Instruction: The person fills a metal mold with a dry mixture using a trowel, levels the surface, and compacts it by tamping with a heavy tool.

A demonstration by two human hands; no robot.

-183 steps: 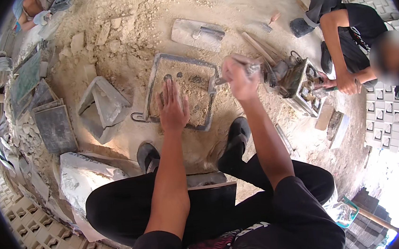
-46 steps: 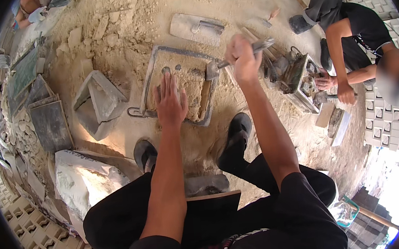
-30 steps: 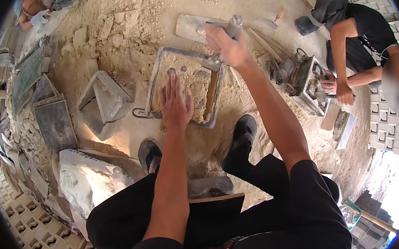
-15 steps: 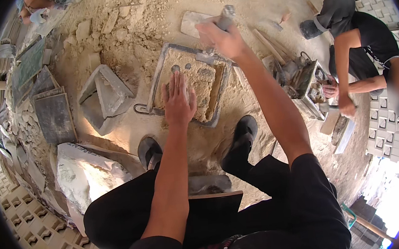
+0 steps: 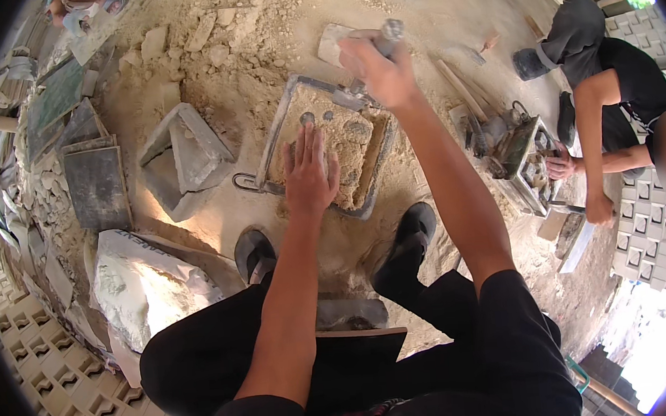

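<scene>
A rectangular metal-rimmed mould frame (image 5: pixel 271 151) lies on the ground before me, packed with tan sand (image 5: pixel 347 139). Pressed into the sand are small round hollows, and a long groove runs along its right side. My left hand (image 5: pixel 311 170) rests flat on the sand, fingers stretched out and pointing away from me. Above the frame's far right corner, my right hand (image 5: pixel 380 69) is wrapped round a grey hand tool (image 5: pixel 392 30). Its rounded end sticks up out of the fist. Motion blur and the hand hide the tool's lower part.
Left of the frame stands a broken triangular block form (image 5: pixel 186 153), beside dark flat boards (image 5: pixel 96 185). A white rock (image 5: pixel 145 276) sits near my left knee. At right, a co-worker's hands (image 5: pixel 563 164) work at another box-shaped mould (image 5: pixel 530 155). Loose sand lumps (image 5: pixel 211 40) spread beyond.
The whole view has shifted slightly, moving things right and down. My left hand stays flat on the sand, and my right hand keeps its grip on the tool. The co-worker's nearer hand has shifted.
</scene>
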